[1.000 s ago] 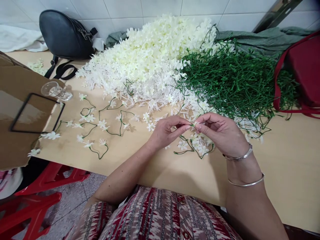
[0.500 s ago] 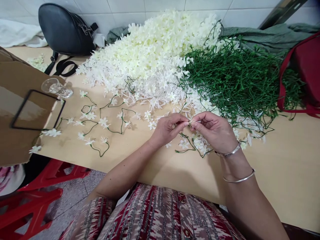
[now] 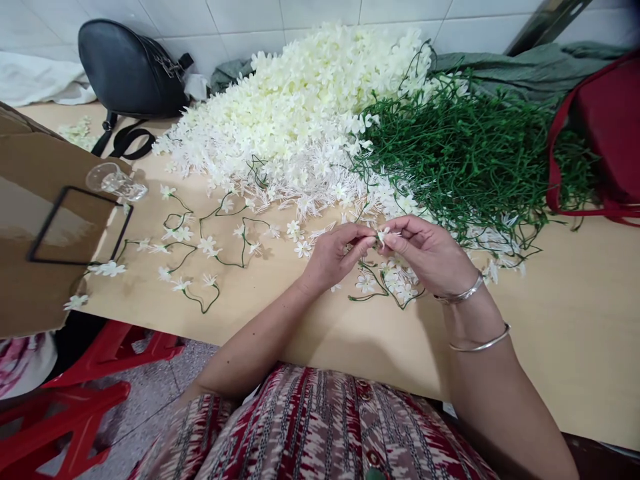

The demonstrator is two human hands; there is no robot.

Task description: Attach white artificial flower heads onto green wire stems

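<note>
The heap of green stems (image 3: 480, 153) serves as the landmark here. On its near side, a little to its left, the person holds a small white flower (image 3: 383, 235) between both hands, just above the table (image 3: 565, 333). The right hand (image 3: 425, 257) pinches it between thumb and fingertips, the other fingers curled in behind. The left hand (image 3: 336, 257) has thumb and forefinger closed on the flower's opposite side; whether they grip petal or stem cannot be told, since the fingertips hide it.

The likeliest trouble is in that tiny grip: if the two hands pull unevenly or squeeze too hard, the thin petals could crease, tear or slip free. A dropped flower would fall among the loose white flowers (image 3: 401, 288) just beneath, near the heap's near left edge, and be hard to pick out. The right hand is close to the heap's tangled fringe, so a stray strand could hook the silver bracelet (image 3: 463, 294) and drag others along. At the heap's right edge, the strap of the red bag (image 3: 613, 127) lies against the stems; a tug there could shift them. Well to the heap's left, flowered sprigs (image 3: 207, 246) lie close together, and a sweeping left forearm could tangle them.
</note>
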